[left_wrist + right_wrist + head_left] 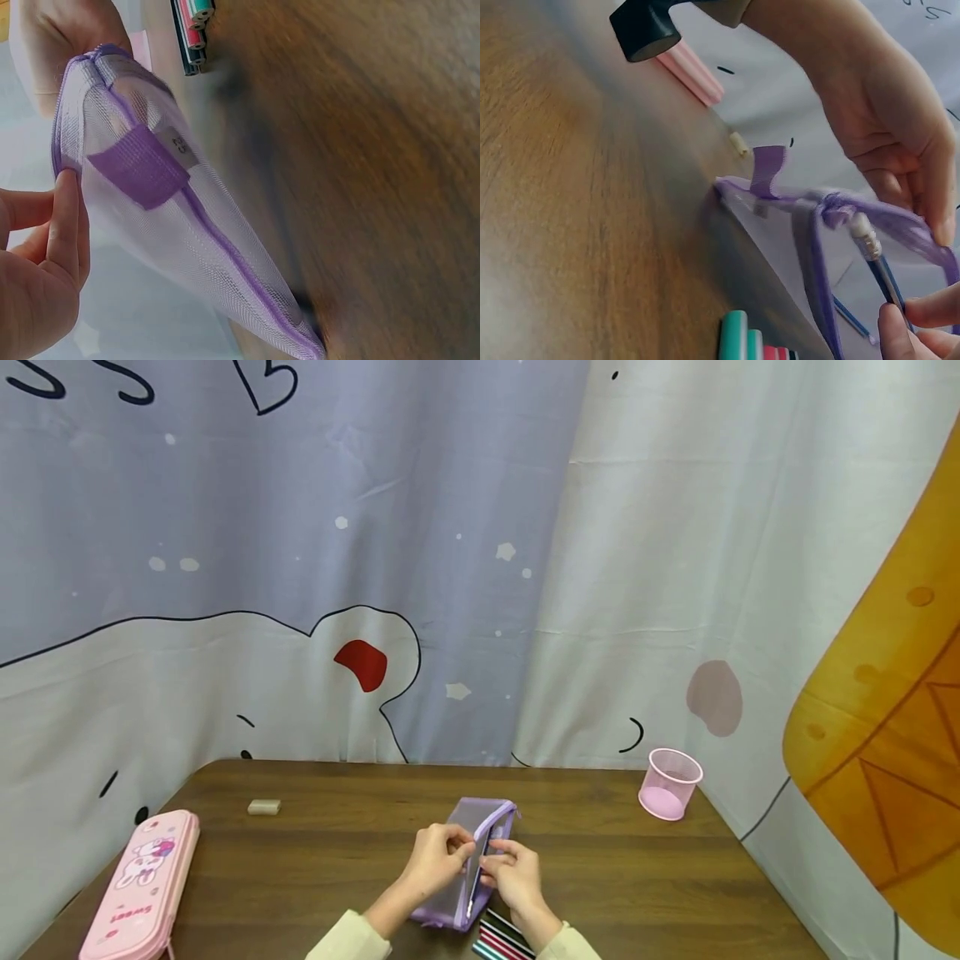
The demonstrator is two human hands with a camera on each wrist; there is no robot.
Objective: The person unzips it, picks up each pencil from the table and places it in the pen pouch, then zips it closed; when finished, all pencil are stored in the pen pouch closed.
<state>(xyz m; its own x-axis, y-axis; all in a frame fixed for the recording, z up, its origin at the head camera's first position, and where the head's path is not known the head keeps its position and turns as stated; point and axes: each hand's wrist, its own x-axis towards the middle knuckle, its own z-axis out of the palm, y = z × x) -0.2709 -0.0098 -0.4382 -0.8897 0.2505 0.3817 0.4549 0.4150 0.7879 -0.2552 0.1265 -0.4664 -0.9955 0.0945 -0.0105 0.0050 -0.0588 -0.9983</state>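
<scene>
Head view, lower centre. Left hand [438,862] pinches the rim of a purple pouch [452,897], its long axis running lower left to upper right; at its mouth, a pencil [887,281], eraser end toward upper left in the right-wrist view, is pinched by the right hand [515,875].

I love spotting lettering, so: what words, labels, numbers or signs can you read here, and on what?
"Sweet", perhaps with another letter: pink case.
"S S", apparently, cut off at the picture's top, beside a drawn heart: curtain.
Too small and blurred to read: print on the pale tag of the purple mesh pouch.
</scene>
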